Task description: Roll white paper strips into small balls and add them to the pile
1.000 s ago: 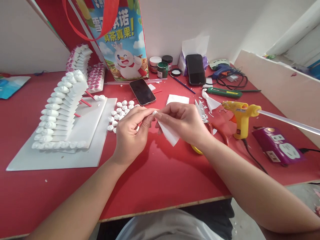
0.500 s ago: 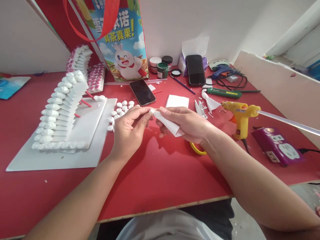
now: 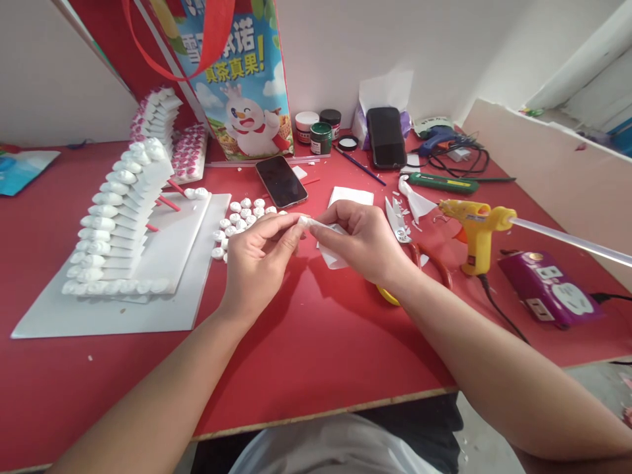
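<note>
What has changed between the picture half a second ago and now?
The right hand has turned, its knuckles higher in view, uncovering the orange-red handle of the scissors. The loose end of the white paper has shifted left, partly behind that hand. No hold was visibly gained or lost. The left hand is nearly unmoved; the glue gun stayed put.

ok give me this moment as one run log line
left hand: pinches end of white strip | right hand: holds same strip | nearby: white rolls, scissors
</note>
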Demonstrator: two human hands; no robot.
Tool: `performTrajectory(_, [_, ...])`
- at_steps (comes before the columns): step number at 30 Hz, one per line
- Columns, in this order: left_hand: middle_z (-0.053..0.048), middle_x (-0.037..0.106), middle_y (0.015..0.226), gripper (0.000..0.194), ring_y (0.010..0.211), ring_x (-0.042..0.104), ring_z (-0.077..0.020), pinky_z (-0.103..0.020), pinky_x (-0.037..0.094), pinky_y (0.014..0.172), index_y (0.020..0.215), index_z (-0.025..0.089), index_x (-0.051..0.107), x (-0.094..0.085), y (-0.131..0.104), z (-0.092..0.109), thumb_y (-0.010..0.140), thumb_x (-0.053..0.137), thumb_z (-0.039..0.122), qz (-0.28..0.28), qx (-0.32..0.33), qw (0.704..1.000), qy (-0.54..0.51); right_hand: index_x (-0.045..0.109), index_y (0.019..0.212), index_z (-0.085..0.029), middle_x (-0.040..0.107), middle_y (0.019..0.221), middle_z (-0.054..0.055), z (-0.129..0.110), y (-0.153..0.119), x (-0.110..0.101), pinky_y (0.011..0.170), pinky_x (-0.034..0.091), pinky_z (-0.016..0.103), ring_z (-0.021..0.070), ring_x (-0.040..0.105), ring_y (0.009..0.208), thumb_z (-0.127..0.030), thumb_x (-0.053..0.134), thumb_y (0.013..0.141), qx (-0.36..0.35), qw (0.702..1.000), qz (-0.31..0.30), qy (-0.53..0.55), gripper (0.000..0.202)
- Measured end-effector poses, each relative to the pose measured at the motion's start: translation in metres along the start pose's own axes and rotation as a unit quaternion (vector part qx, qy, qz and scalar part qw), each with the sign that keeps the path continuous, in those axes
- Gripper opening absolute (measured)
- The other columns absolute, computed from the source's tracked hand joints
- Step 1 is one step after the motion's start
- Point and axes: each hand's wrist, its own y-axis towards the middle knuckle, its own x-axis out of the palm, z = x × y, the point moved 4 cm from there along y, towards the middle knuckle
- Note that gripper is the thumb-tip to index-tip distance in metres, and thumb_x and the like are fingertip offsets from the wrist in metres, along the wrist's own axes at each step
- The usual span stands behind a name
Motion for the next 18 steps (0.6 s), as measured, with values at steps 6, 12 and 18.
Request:
performTrajectory(6, [-0.002, 0.07, 0.085, 0.016, 0.076, 0.063, -0.0134, -0.027, 0.052, 0.073, 0.102, 0.022, 0.081, 0.004, -0.003, 0.014, 0.096, 0.067, 0.024, 0.03, 0.135, 0.985, 0.107, 0.059, 0.066, -0.016, 0.05, 0.058, -0.005, -0.011, -0.01, 0.003, 0.053, 0.034, 0.022, 0.0077, 0.041, 0.056, -0.024, 0.069, 0.086, -0.087, 0.993, 0.055, -0.063, 0.023])
performTrajectory(12, [-0.003, 0.072, 0.094, 0.026, 0.081, 0.066, -0.0129, -0.028, 0.054, 0.077, 0.117, 0.026, 0.078, 0.006, -0.009, 0.023, 0.097, 0.064, 0.017, 0.054, 0.256, 0.951, 0.163, 0.065, 0.073, -0.016, 0.055, 0.06, -0.004, -0.016, -0.015, 0.002, 0.055, 0.036, 0.024, 0.0082, 0.042, 0.056, -0.028, 0.068, 0.09, -0.123, 0.988, 0.065, -0.066, 0.022])
performTrajectory(18, [-0.001, 0.073, 0.09, 0.017, 0.075, 0.068, -0.013, -0.029, 0.057, 0.075, 0.107, 0.028, 0.082, 0.003, -0.002, 0.012, 0.092, 0.073, 0.025, -0.007, 0.096, 0.995, -0.008, 0.067, 0.074, -0.015, 0.062, 0.064, -0.003, -0.02, -0.013, -0.004, 0.055, 0.038, 0.023, 0.0078, 0.045, 0.054, -0.023, 0.065, 0.092, -0.14, 0.986, 0.029, -0.082, 0.019])
